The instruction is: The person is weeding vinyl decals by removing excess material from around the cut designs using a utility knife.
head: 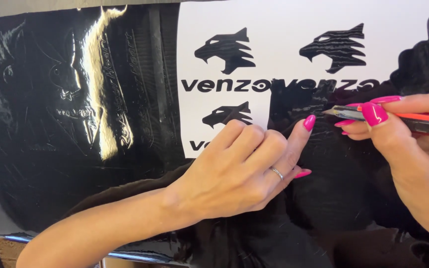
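I see the left hand (244, 166) loosely curled, one fingertip pressing the glossy black vinyl sheet (75, 124); the right hand (408, 144) grips a red knife (388, 117), blade tip touching the sheet

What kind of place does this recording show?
Probably a sign or sticker workshop. A glossy black vinyl sheet covers the bench, with cut animal-head decals left on white backing. The right hand holds a craft knife; the left hand presses the sheet.
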